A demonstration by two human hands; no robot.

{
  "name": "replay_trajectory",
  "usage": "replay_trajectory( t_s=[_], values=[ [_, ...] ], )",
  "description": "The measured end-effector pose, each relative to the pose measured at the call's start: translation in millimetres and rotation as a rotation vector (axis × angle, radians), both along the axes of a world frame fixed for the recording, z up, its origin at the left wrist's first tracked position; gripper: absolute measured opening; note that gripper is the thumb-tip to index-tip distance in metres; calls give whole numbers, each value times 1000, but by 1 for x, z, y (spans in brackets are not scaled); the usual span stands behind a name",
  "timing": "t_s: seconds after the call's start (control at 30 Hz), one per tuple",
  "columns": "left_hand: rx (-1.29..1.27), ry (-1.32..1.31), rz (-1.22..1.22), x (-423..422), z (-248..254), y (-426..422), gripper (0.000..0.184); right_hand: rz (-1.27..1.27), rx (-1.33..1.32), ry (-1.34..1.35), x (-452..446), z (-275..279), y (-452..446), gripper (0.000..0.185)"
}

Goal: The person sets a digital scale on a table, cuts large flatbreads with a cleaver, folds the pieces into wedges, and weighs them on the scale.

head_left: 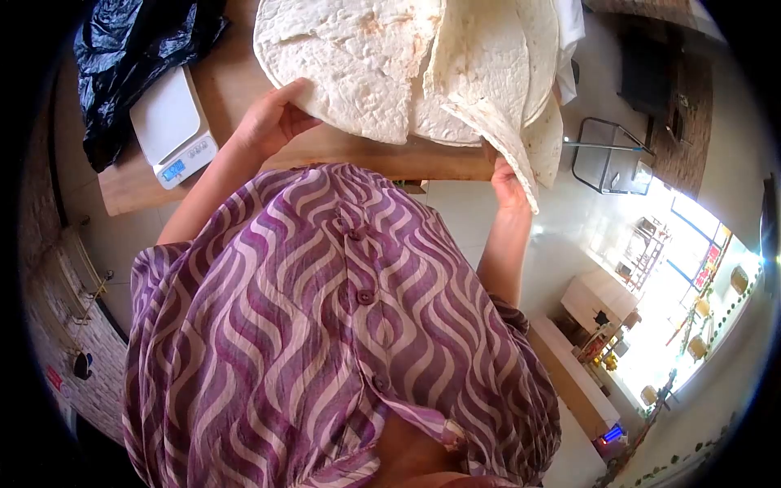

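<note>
While your left hand [277, 122] pinches the near edge of the big flat breads [350, 81], your right hand [508, 185] grips a bent-up flap. The flat breads overlap at the wooden table's [342, 153] edge, right of the white scale [169, 118].

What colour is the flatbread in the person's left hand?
The flatbread is creamy white with faint brownish patches, best seen in the head view.

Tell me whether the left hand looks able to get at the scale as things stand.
Probably yes: the scale sits close by on the table with nothing standing between, though the left hand would first have to release the flatbread.
</note>
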State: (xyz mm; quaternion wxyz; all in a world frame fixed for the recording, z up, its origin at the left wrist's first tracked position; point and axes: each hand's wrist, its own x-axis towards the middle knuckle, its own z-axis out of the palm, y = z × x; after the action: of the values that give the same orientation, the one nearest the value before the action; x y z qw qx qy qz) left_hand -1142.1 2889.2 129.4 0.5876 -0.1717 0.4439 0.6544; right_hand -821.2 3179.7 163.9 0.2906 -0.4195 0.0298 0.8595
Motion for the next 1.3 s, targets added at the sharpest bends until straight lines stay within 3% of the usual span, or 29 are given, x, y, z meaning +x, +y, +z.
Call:
replay_trajectory(
  t_s=[0.07,0.17,0.27,0.37,0.4,0.47,0.57,0.73,0.77,0.87,0.97,1.0,1.07,1.17,1.3],
  values=[
    [-4,1,12,1,1,1,32,-6,-74,149,1,1,0,23],
    [20,-3,4,2,1,1,32,-42,-99,116,-2,5,0,24],
    [19,-16,1,3,1,1,33,78,78,26,25,-19,9,29],
    [-20,68,-29,3,4,4,38,286,301,-473,-24,30,-26,33],
    [61,70,5,1,-14,-1,38,338,452,-566,-15,16,-25,37],
    [97,90,173,-6,-20,0,39,385,645,-516,-26,26,-35,38],
    [141,160,290,-34,-17,7,37,277,718,-443,-26,20,-32,39],
    [76,346,439,-96,-35,21,33,291,500,-321,-41,30,-4,45],
    [-38,340,390,-107,-34,23,33,325,444,-271,-44,30,4,47],
    [-58,509,167,-122,-15,39,30,520,522,-585,-65,36,22,47],
    [-18,639,229,-114,-8,42,27,456,891,-840,-86,76,13,42],
    [-6,689,266,-111,-7,41,27,387,967,-680,-75,81,24,38],
    [-54,642,324,-99,-1,30,26,139,985,-509,-74,112,22,35],
    [-106,536,353,-87,-35,10,24,-4,919,-515,-44,83,51,35],
    [8,287,293,-85,-39,-1,22,260,724,-659,-15,34,65,37]
  ],
)
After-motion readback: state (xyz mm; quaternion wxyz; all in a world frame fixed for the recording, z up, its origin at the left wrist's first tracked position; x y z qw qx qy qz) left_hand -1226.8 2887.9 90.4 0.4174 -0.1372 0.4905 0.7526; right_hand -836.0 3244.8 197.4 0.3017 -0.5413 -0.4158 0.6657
